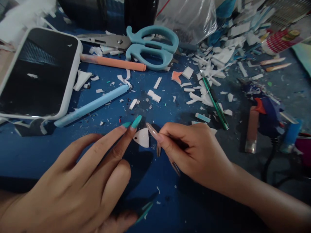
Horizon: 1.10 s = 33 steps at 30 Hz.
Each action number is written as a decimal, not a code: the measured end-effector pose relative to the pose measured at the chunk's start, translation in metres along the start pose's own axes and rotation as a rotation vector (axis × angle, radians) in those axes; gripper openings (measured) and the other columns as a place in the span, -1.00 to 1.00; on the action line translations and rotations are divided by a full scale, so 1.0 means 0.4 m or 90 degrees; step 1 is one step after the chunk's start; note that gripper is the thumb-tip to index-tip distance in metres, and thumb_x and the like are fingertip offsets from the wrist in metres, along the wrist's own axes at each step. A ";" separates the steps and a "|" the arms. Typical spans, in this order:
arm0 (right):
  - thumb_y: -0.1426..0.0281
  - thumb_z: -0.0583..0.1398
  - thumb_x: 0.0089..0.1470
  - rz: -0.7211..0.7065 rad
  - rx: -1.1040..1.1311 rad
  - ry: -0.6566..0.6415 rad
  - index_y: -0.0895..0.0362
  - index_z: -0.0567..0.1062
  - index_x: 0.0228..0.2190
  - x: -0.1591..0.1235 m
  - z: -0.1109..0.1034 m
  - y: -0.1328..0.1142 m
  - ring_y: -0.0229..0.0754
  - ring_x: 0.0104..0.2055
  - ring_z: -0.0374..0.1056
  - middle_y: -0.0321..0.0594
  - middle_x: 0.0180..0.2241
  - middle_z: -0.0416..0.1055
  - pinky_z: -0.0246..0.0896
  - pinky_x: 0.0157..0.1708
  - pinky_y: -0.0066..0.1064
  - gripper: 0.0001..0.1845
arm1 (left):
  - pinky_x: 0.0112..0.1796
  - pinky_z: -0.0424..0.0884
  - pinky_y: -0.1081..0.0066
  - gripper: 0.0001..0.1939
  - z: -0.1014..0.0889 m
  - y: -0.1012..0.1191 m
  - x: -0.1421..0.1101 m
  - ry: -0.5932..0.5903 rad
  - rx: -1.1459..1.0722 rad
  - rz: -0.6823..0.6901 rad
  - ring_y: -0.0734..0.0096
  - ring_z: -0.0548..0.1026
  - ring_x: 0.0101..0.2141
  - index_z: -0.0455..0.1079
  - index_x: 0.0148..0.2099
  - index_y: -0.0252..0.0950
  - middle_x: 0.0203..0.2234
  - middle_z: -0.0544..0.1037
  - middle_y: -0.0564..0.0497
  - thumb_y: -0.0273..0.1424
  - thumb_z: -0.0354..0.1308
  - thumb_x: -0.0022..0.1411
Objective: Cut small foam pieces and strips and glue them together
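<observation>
A small white cut-out piece, rounded and tapering to the left with a dark dot near its tip, lies on the blue table top. My left hand, with long teal nails, has its fingers stretched out. Two of its fingertips rest at the upper left edge of the piece; its thumb is spread apart below. Just right of the piece, my right hand is closed, thumb against curled fingers, with long beige nails. Whatever it may pinch is hidden. The right thumbnail points toward the piece's upper right corner, and I cannot tell whether it touches.
Behind my hands lie a blue marker, an orange marker and blue-handled scissors. A phone lies at left. White scraps, a green pen-like tool and a dark-blue corded tool are at right.
</observation>
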State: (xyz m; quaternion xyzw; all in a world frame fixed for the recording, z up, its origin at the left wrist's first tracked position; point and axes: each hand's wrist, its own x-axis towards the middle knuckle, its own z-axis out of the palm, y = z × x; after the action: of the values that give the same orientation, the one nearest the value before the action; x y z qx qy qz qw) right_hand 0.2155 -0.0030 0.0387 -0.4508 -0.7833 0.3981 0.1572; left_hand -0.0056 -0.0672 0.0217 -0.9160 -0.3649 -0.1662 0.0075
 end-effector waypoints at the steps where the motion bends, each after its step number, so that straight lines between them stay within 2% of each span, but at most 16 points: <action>1: 0.43 0.05 0.19 0.000 0.002 -0.004 0.11 0.24 -0.63 0.000 0.000 0.001 -0.43 -0.72 0.15 -0.41 -0.75 0.22 -0.03 -0.65 -0.55 -0.65 | 0.23 -0.01 0.09 -0.54 0.000 -0.001 0.001 -0.005 0.000 -0.002 -0.03 0.16 0.21 0.26 -0.34 -0.27 0.08 0.38 -0.25 0.07 -0.04 0.15; 5: 0.42 0.04 0.19 0.003 0.017 -0.016 0.12 0.25 -0.63 0.001 -0.003 -0.001 -0.43 -0.72 0.15 -0.41 -0.75 0.23 -0.03 -0.65 -0.54 -0.65 | 0.20 0.04 0.06 -0.56 0.001 -0.002 0.006 -0.011 0.000 0.005 -0.02 0.19 0.20 0.25 -0.35 -0.26 0.11 0.36 -0.22 0.05 -0.06 0.18; 9: 0.41 0.05 0.19 0.030 0.012 -0.035 0.12 0.25 -0.64 0.005 -0.011 -0.006 -0.42 -0.70 0.14 -0.40 -0.75 0.22 -0.04 -0.63 -0.53 -0.64 | 0.24 -0.05 0.09 -0.57 0.001 -0.005 0.012 -0.025 -0.004 0.005 0.04 0.15 0.22 0.24 -0.36 -0.24 0.14 0.34 -0.14 0.05 -0.04 0.17; 15: 0.39 0.04 0.20 0.029 0.039 -0.049 0.13 0.28 -0.64 0.008 -0.018 -0.001 -0.42 -0.73 0.06 -0.41 -0.77 0.17 -0.11 -0.66 -0.51 -0.63 | 0.26 -0.10 0.12 -0.59 -0.001 -0.008 0.013 -0.030 -0.013 0.003 0.05 0.14 0.23 0.25 -0.35 -0.24 0.15 0.34 -0.13 0.02 -0.04 0.19; 23: 0.37 0.04 0.21 0.059 0.067 -0.092 0.13 0.30 -0.62 0.012 -0.025 0.000 -0.42 -0.73 0.13 -0.42 -0.77 0.19 -0.06 -0.67 -0.55 -0.64 | 0.26 -0.10 0.14 -0.65 0.000 -0.014 0.014 -0.025 -0.021 -0.007 0.17 0.11 0.25 0.25 -0.34 -0.21 0.17 0.33 -0.05 -0.03 -0.05 0.20; 28: 0.40 0.05 0.20 0.090 0.093 -0.125 0.15 0.33 -0.59 0.021 -0.039 -0.005 -0.41 -0.72 0.19 -0.42 -0.77 0.23 0.00 -0.68 -0.58 -0.68 | 0.25 -0.09 0.12 -0.71 0.003 -0.020 0.019 -0.022 -0.046 -0.009 0.13 0.18 0.22 0.26 -0.36 -0.23 0.15 0.35 -0.06 -0.14 -0.07 0.25; 33: 0.39 0.05 0.22 0.121 0.113 -0.164 0.15 0.33 -0.58 0.025 -0.045 -0.007 -0.43 -0.76 0.18 -0.43 -0.77 0.25 0.01 -0.69 -0.59 -0.67 | 0.21 0.01 0.07 -0.74 0.000 -0.029 0.019 -0.016 -0.055 -0.010 0.07 0.27 0.16 0.26 -0.37 -0.23 0.16 0.34 -0.02 -0.19 -0.07 0.26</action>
State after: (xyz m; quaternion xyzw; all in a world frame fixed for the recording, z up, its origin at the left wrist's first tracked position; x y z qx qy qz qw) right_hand 0.2193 0.0135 0.0513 -0.4523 -0.7126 0.5333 0.0566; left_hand -0.0083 -0.0535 0.0230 -0.9146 -0.3647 -0.1704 -0.0380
